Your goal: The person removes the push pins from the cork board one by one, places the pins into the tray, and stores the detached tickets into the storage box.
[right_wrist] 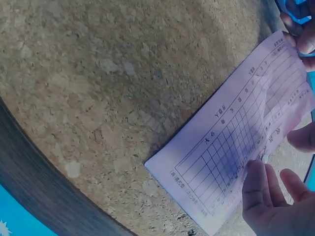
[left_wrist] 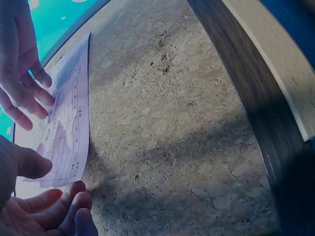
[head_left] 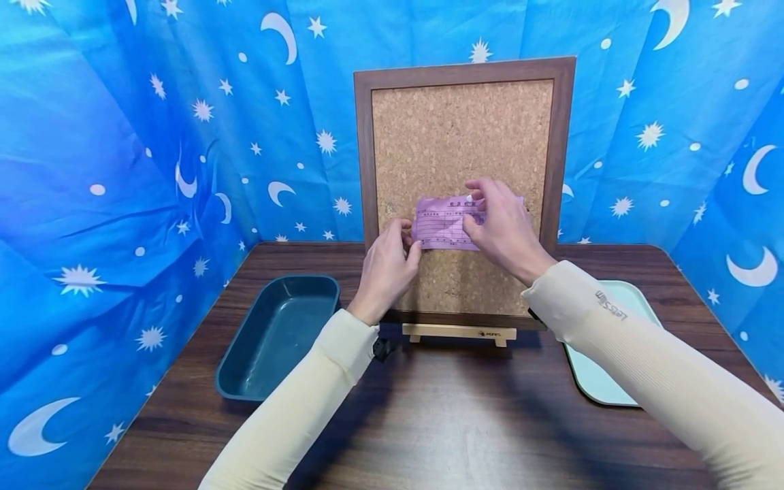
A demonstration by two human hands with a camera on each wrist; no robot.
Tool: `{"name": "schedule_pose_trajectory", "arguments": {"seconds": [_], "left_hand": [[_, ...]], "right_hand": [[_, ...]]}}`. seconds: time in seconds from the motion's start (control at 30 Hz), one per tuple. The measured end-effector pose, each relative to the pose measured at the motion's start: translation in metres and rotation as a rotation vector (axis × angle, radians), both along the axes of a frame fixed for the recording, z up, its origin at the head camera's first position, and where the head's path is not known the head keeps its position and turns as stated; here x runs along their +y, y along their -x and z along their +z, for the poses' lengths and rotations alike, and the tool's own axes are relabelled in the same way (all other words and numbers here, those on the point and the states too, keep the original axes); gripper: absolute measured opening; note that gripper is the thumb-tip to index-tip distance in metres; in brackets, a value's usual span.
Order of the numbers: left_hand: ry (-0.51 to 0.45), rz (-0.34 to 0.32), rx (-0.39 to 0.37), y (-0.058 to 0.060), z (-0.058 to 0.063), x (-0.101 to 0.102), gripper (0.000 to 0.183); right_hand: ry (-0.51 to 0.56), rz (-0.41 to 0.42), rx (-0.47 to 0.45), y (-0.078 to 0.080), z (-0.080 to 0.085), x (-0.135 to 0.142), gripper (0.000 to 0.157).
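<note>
Corkboard [head_left: 462, 136] behind, right hand [head_left: 503, 223] higher

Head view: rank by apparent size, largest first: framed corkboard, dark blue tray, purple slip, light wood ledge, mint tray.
1. framed corkboard
2. dark blue tray
3. purple slip
4. light wood ledge

Unranked: mint tray; the right sleeve hides part of it.

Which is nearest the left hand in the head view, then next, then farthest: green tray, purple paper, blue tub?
1. Purple paper: right by the left hand.
2. Blue tub: over on the left.
3. Green tray: far over on the right.
</note>
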State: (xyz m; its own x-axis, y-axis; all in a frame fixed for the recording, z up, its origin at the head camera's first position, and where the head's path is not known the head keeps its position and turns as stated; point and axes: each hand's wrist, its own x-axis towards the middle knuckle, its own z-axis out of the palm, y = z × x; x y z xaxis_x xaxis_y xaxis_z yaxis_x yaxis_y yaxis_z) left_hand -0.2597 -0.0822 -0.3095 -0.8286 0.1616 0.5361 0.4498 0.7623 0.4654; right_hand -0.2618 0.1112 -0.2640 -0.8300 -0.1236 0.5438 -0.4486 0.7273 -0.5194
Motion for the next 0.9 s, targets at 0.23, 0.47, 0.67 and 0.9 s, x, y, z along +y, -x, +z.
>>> {"name": "schedule_pose_trajectory", "arguments": {"seconds": [0.23, 0.47, 0.67, 0.9], "left_hand": [[0.018, 0.035, -0.008, 0.004, 0.001, 0.004, 0.023], [0.039, 0.059, -0.012, 0.005, 0.004, 0.008, 0.017], [0.026, 0.051, 0.007, 0.006, 0.005, 0.007, 0.015], [0.015, 0.033, 0.01, 0.005, 0.005, 0.008, 0.015]], "right_hand": [[-0.011, -0.044, -0.001, 0.007, 0.002, -0.004, 0.029], [-0.038, -0.112, 0.015, 0.015, 0.005, -0.007, 0.018], [-0.04, -0.125, 0.011, 0.018, 0.009, -0.008, 0.014], [-0.06, -0.154, 0.049, 0.02, 0.011, -0.011, 0.011]]}}
